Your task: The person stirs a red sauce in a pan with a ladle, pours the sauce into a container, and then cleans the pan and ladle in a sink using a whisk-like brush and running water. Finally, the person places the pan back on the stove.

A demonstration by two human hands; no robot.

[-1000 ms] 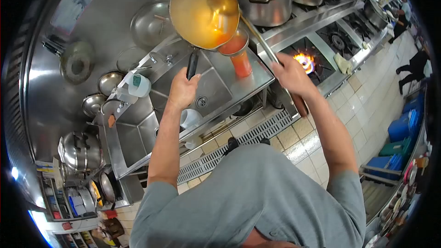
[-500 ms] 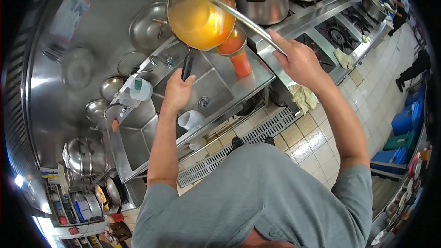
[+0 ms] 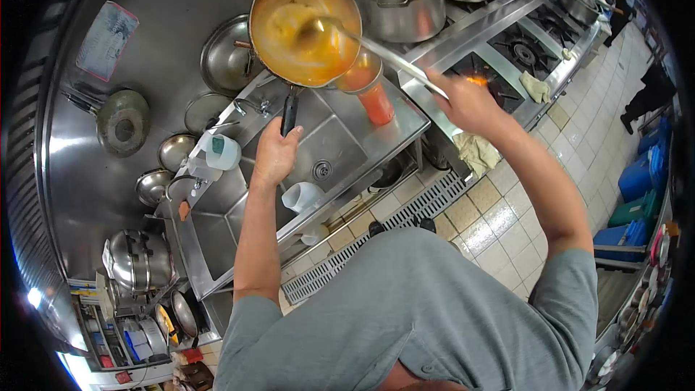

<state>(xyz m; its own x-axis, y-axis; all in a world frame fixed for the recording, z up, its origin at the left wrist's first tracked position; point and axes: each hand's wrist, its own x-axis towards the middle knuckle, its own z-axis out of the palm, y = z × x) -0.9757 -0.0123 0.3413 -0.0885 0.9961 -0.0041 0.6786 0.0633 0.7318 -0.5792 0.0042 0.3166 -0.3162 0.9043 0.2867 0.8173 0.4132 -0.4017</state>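
A round pan (image 3: 279,58) with orange-yellow liquid inside is held up over the steel sink area, tilted toward the camera. My left hand (image 3: 276,150) is closed round its black handle. In my right hand (image 3: 469,105) is the long metal handle of a ladle (image 3: 391,58), whose bowl, blurred by motion, lies in the liquid. Just right of the pan stands a clear container of red-orange contents (image 3: 376,105), its rim beside the pan's edge.
Large steel pots (image 3: 405,11) stand at the back. A stove burner (image 3: 474,83) shows a flame on the right. Below the pan is a sink (image 3: 337,141); a white jug (image 3: 302,196) is near its front edge. Another person (image 3: 646,93) is at the far right.
The ladle's bowl has come down into the liquid, and my right hand has shifted slightly. The liquid's surface looks more stirred. A flame now shows on the burner.
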